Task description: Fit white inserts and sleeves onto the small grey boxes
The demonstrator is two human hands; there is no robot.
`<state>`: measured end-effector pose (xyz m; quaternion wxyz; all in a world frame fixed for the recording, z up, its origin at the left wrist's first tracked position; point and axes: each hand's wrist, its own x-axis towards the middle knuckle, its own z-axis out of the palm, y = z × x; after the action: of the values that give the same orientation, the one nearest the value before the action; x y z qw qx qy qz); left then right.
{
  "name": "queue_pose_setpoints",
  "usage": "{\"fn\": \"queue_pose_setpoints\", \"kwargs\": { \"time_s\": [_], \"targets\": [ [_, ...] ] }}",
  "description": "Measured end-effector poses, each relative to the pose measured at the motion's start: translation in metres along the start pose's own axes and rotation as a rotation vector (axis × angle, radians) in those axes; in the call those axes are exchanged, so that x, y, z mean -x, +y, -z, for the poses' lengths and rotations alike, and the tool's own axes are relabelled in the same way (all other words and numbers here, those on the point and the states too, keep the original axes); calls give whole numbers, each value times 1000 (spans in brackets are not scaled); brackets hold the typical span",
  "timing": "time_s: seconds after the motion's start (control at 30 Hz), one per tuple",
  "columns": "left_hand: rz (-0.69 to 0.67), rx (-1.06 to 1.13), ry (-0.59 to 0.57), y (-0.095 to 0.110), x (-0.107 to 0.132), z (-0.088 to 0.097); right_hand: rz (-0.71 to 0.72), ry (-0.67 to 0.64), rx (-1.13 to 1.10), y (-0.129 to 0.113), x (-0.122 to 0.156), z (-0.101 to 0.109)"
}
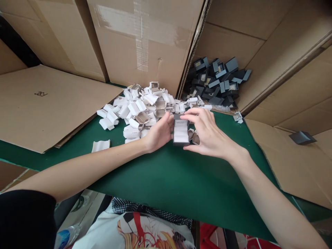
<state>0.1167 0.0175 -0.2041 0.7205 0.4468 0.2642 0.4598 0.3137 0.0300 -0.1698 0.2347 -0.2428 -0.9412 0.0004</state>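
Between my two hands, above the green tabletop (166,183), is a small dark jewelry box (181,129) with its lid raised and a white lining showing. My right hand (207,133) grips it, fingers at the top edge and thumb at the lower front corner. At the box's left side, my left hand (160,133) is curled with its fingers partly hidden, against the box. Just beyond my hands lies a heap of white folded inserts (145,107). One white insert (101,146) lies apart, near my left forearm.
A big carton (145,41) stands behind the heap. In an opened carton at back right, several dark boxes (220,81) are piled. Cardboard flaps (57,107) lie at left and right, and a dark piece (302,137) rests on the right one.
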Motion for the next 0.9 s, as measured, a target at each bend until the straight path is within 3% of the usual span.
{"fn": "queue_pose_setpoints", "kwargs": {
  "time_s": [0.13,0.53,0.73,0.9],
  "targets": [
    [86,162,27,3,-3,0,-8,17,52,2,1,-4],
    [170,326,166,10,-2,-1,11,64,78,7,0,-4],
    [200,354,170,9,-3,3,18,133,-12,9,0,-3],
    [184,325,181,10,-4,1,38,110,-130,8,-1,-5]
  ]
}}
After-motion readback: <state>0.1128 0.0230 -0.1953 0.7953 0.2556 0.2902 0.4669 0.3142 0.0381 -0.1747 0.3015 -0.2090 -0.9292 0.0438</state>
